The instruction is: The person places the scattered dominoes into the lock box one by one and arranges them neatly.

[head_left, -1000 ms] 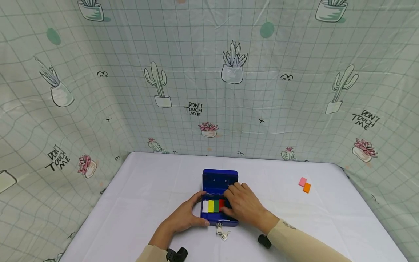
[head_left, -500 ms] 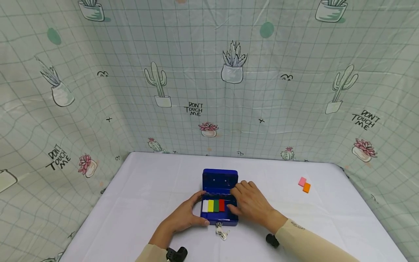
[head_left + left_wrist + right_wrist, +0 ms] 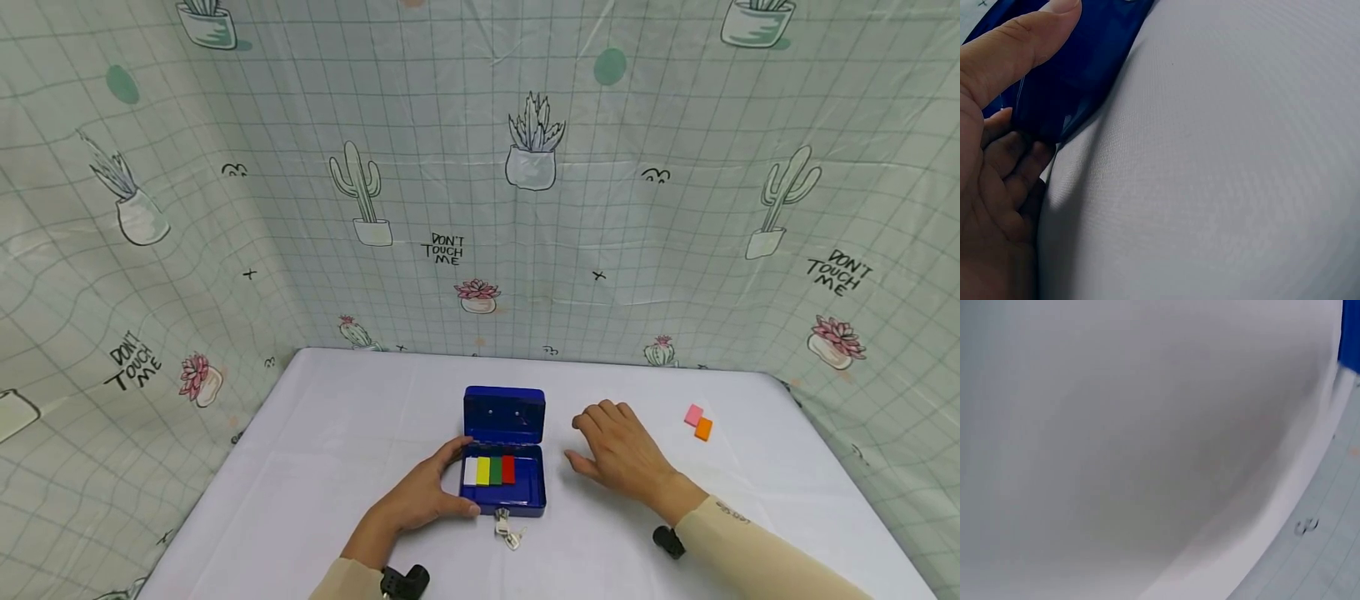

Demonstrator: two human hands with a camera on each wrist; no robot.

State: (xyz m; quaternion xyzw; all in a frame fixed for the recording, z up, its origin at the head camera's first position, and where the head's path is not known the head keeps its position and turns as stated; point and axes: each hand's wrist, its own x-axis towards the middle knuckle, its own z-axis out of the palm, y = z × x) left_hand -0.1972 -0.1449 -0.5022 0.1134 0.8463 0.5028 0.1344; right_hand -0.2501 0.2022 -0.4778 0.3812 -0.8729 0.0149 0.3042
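Observation:
In the head view a blue cash box [image 3: 528, 507] stands with its lid [image 3: 504, 408] raised. White [image 3: 470, 472], yellow [image 3: 483, 472], green [image 3: 496, 471] and red [image 3: 508, 470] blocks lie in a row at its left inside. My left hand [image 3: 423, 497] holds the box by its left side, thumb at the front corner and fingertips near the hinge. The left wrist view shows the thumb [image 3: 1022, 44] over the blue wall. My right hand [image 3: 626, 457] is in the air right of the box, fingers slightly bent, nothing in them. A pink block [image 3: 693, 414] and an orange block [image 3: 702, 429] lie beyond it.
Keys [image 3: 510, 537] hang from the lock at the box's front. A white cloth covers the table [image 3: 360, 417]. Behind it and at both sides hangs a gridded, cactus-printed curtain [image 3: 585, 233]. A black camera [image 3: 668, 542] sits on my right wrist.
My right hand has drawn back from over the red block and the box's right side, moving right toward the pink and orange blocks. The left hand and the box have stayed put.

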